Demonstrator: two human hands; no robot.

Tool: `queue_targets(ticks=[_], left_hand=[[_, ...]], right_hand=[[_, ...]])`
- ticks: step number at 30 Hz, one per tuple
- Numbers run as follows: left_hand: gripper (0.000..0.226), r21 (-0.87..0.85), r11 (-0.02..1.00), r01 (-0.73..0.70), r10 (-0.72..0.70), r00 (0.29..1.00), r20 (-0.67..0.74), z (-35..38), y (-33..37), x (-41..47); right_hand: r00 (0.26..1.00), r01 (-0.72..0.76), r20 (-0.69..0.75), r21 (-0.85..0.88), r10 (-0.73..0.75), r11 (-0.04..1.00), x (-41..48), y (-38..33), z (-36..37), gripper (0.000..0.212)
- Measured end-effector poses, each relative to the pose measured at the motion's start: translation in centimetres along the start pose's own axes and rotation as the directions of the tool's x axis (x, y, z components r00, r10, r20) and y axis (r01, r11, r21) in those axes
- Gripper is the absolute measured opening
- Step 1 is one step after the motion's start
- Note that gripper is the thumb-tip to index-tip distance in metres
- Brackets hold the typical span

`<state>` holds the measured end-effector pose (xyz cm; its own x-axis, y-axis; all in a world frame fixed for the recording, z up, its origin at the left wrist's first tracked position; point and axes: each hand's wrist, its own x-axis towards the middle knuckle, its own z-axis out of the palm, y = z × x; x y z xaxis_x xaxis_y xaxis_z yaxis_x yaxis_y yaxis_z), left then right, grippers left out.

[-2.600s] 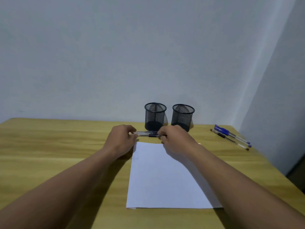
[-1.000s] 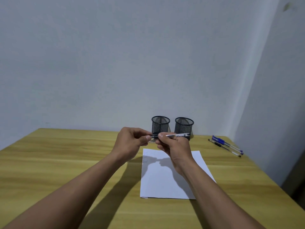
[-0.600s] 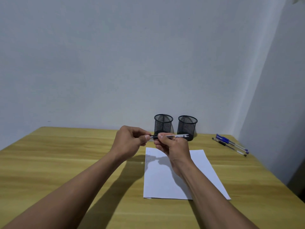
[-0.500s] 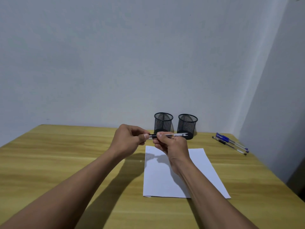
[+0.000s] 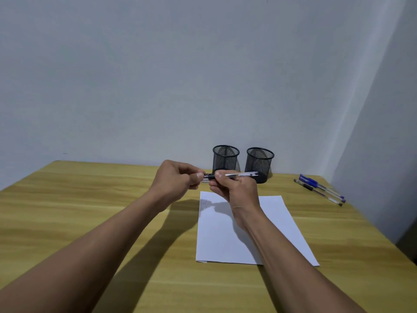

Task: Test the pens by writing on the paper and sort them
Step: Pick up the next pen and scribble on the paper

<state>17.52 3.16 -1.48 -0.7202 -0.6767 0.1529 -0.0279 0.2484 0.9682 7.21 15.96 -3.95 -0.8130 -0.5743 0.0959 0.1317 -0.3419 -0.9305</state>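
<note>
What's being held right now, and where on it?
One pen, horizontal: left hand pinches its dark end, right hand grips the barrel.

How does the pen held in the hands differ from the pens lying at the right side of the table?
1. The held pen is lifted above the paper, gripped by the left hand and right hand; the loose pens lie on the table, untouched.
2. The held pen lies level across the view; the loose pens lie slanted.
All look like slim pens with clear barrels.
</note>
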Motion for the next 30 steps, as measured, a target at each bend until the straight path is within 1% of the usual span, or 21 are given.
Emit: queue_targets(ticks=[3,4,6,7,10,14,17,18,19,21,23,24,27,30], left_hand=[[0.003,-0.107,0.988,0.113,-0.112,0.994,0.011,0.0,-0.2,0.3],[0.004,-0.100,0.988,0.118,-0.118,0.993,0.000,0.1,-0.2,0.5],[0.005,-0.035,0.997,0.072,-0.073,0.997,-0.019,0.2,-0.3,0.7],[0.004,-0.032,0.997,0.069,-0.069,0.997,-0.021,0.3,-0.2,0.7],[0.003,-0.108,0.985,0.136,-0.137,0.991,0.003,0.4,0.0,0.8],[0.002,-0.094,0.985,0.142,-0.143,0.990,-0.007,0.5,0.2,0.8],[0.006,-0.124,0.966,0.227,-0.224,0.974,0.036,0.1,0.2,0.9],[0.006,-0.114,0.968,0.224,-0.221,0.974,0.041,0.0,0.2,0.9],[0.005,-0.073,0.979,0.192,-0.190,0.981,0.030,-0.1,0.2,1.0],[0.004,0.018,0.995,0.102,-0.102,0.995,-0.017,-0.9,0.0,1.1],[0.005,0.006,0.993,0.121,-0.120,0.991,-0.055,-2.7,-0.7,1.1],[0.006,0.003,0.989,0.145,-0.145,0.988,-0.047,-3.5,-1.2,1.1],[0.004,0.089,0.986,0.143,-0.142,0.990,-0.025,-3.7,-2.2,0.8],[0.009,0.210,0.972,0.102,-0.087,0.993,-0.082,-1.5,-3.4,1.5]], right_hand=[[1.000,-0.025,0.013,0.004,0.025,1.000,-0.1,0.0,0.3,0.008],[0.999,-0.036,0.014,0.009,0.036,0.999,0.0,-0.1,0.3,0.009],[0.999,-0.047,0.002,0.017,0.047,0.999,0.1,0.0,0.2,0.009],[0.999,-0.047,-0.003,0.017,0.047,0.999,0.2,0.0,0.2,0.009],[0.999,-0.047,-0.004,0.019,0.047,0.999,0.5,0.1,0.1,0.009],[0.998,-0.060,-0.016,0.035,0.061,0.998,0.7,0.2,0.2,0.010],[0.999,-0.040,0.002,-0.012,0.040,0.999,0.7,0.5,0.3,0.011],[0.999,-0.036,0.008,-0.025,0.036,0.999,0.7,0.6,0.4,0.010],[0.999,-0.036,0.012,-0.022,0.037,0.999,0.8,0.6,0.6,0.010],[0.998,-0.054,-0.015,0.042,0.055,0.998,0.8,0.4,0.3,0.011],[0.997,-0.056,-0.055,0.112,0.062,0.992,1.0,0.1,-0.9,0.011],[0.997,-0.055,-0.056,0.106,0.061,0.993,1.0,0.0,-1.7,0.009],[0.996,-0.090,-0.011,-0.004,0.090,0.996,0.2,0.8,-2.7,0.005],[0.995,-0.094,0.006,-0.124,0.095,0.988,-0.6,2.2,-1.4,0.008]])
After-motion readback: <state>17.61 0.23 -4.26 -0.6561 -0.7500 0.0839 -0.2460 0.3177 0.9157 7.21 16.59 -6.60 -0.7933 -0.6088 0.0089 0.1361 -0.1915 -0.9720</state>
